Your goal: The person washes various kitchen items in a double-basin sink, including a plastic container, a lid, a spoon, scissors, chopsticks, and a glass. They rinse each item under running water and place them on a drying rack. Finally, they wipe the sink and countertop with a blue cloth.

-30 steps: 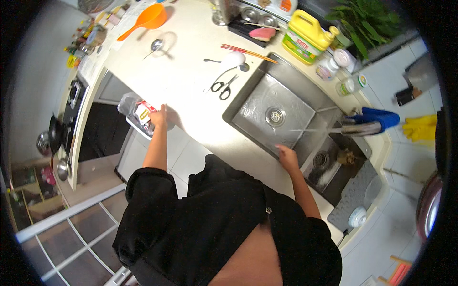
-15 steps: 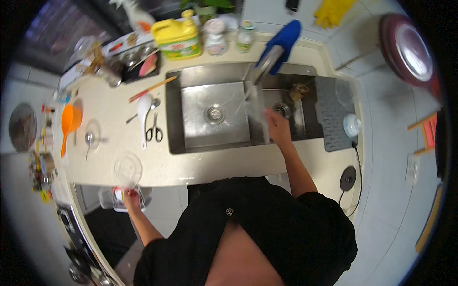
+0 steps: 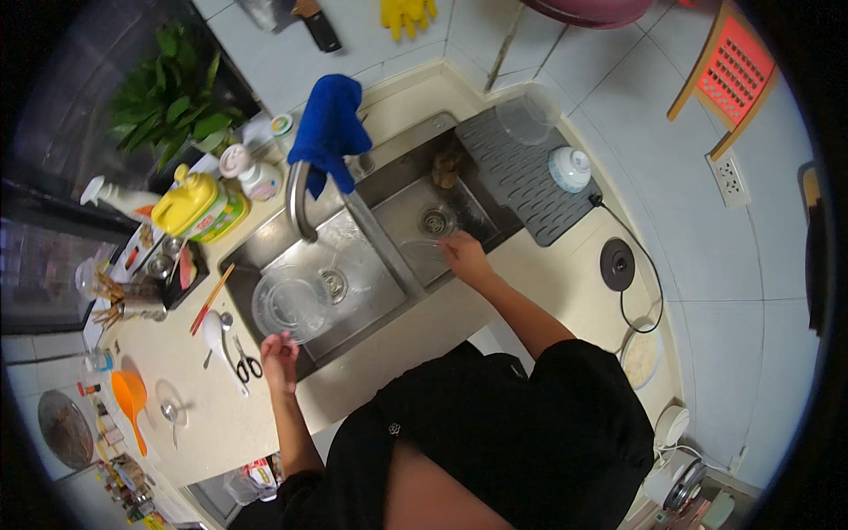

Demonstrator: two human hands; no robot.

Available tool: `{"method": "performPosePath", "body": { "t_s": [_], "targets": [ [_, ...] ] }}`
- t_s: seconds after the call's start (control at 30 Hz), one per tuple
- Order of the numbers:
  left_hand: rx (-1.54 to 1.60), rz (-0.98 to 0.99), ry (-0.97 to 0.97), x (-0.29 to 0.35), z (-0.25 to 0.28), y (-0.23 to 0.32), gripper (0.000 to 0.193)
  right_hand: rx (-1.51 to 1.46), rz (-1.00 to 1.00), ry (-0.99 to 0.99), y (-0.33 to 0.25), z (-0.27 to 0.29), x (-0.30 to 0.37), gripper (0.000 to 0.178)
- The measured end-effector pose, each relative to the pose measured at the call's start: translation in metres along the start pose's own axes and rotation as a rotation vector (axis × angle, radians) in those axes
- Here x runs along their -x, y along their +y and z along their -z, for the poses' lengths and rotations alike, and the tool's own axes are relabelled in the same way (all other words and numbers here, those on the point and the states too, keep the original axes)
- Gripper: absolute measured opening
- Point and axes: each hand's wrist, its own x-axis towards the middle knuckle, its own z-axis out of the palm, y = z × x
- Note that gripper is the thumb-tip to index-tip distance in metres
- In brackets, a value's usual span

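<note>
1. Clear, just ahead of the left grip: a bowl, over the left basin, clamped by its near rim.
2. Just left of the right grip, over the right basin: a clear piece, faint, pinched at its edge.
3. Beyond the bowl: a tap, draped with a blue cloth.
4. On the bench, left of the bowl: scissors beside a white spoon.

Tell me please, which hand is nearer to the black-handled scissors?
Left. The left hand is just right of the scissors, by the left basin; the right hand is farther away, by the right basin.
</note>
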Motion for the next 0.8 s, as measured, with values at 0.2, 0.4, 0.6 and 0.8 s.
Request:
{"method": "performPosePath", "body": {
  "t_s": [0.2, 0.4, 0.6, 0.8],
  "targets": [
    [0.043, 0.215, 0.001, -0.077, -0.044, -0.084, 0.006, -0.398, -0.363, 0.310, 0.031, 0.087, -0.011, 0.012],
    [0.078, 0.301, 0.004, -0.083, -0.049, -0.118, 0.011, -1.420, -0.714, 0.538, 0.113, 0.109, -0.042, 0.017],
    [0.048, 0.312, 0.037, -0.087, -0.047, -0.121, 0.012, -1.500, -0.794, 0.537, 0.134, 0.081, -0.111, 0.018],
    [0.088, 0.273, 0.026, -0.084, -0.048, -0.118, 0.013, -1.144, -0.671, 0.642, 0.130, 0.059, -0.101, 0.010]
  ]
}}
